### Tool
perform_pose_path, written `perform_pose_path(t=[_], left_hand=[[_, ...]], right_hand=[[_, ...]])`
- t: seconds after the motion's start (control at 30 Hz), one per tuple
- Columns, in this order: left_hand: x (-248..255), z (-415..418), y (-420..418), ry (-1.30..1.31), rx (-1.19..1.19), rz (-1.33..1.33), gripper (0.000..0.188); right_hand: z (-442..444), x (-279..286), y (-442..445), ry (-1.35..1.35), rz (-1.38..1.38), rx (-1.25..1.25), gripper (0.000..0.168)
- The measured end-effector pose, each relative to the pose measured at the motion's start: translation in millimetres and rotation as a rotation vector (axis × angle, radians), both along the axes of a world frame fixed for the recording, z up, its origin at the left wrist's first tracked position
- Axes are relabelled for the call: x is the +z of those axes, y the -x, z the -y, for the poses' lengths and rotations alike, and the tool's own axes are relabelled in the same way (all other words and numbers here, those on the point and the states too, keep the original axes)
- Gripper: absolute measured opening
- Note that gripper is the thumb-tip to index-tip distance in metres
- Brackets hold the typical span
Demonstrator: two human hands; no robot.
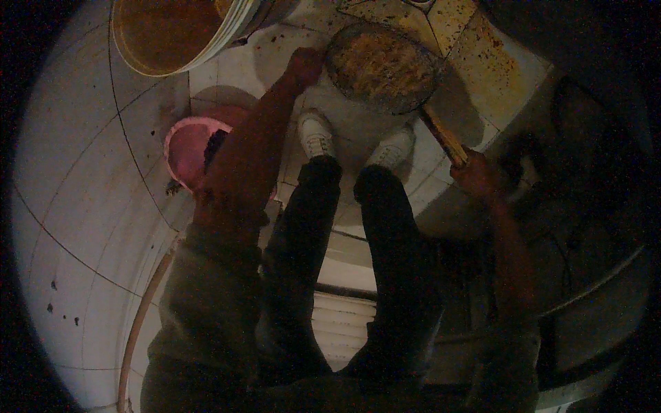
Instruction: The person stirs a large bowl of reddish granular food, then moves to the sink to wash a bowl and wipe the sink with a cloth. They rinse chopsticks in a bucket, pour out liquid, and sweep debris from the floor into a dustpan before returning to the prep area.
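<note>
Above the floor in front of my shoes is a round, dark-rimmed strainer (pixel 345 92) with a wooden handle (pixel 440 131). It is filled with shredded or lumpy golden-brown matter (pixel 384 64), too dim to identify. My right hand (pixel 477 174) grips the handle near its end. At the strainer's far left edge, my left hand (pixel 305 68) is closed on the rim; its fingertips are hard to make out. Beneath my left forearm stands a pink plastic basin (pixel 179 149), partly hidden by the arm, with something dark at its inner side.
A large whitish bucket (pixel 233 28), brownish inside, stands at the upper left. Yellow stains and dark specks cover floor tiles (pixel 467 59) at the upper right. A brown hose or pipe (pixel 147 294) runs along the tiled wall (pixel 77 206). Dim clutter fills the right side.
</note>
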State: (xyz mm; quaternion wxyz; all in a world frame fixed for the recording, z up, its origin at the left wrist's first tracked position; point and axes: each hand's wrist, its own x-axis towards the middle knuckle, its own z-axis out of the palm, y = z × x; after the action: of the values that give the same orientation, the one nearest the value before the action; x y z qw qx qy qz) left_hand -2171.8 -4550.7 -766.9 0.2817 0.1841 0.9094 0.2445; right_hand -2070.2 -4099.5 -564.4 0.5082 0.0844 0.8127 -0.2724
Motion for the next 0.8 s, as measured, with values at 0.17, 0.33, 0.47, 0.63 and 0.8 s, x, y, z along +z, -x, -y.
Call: perform_pose_path(t=[0.17, 0.33, 0.47, 0.63, 0.8], left_hand=[[-12.1, 14.8, -13.5, -0.212, 0.214, 0.053, 0.024], [32.4, -10.6, -2.6, -0.173, 0.343, 0.168, 0.022], [38.2, -3.9, -23.2, -0.447, 0.516, 0.178, 0.026], [64.4, -11.6, -44.3, -0.295, 0.326, -0.094, 0.038], [105.7, 2.0, -66.8, -0.294, 0.516, 0.290, 0.040]], right_hand=[[-7.9, -22.4, -20.3, 0.174, -0.039, 0.056, 0.040], [15.6, -8.0, -23.9, -0.112, 0.018, 0.321, 0.036], [26.8, -9.2, -43.4, 0.035, 0.029, 0.248, 0.033], [28.9, -30.9, -94.1, 0.213, 0.225, -0.016, 0.028], [98.4, 55.8, -75.9, 0.119, 0.081, 0.173, 0.031]])
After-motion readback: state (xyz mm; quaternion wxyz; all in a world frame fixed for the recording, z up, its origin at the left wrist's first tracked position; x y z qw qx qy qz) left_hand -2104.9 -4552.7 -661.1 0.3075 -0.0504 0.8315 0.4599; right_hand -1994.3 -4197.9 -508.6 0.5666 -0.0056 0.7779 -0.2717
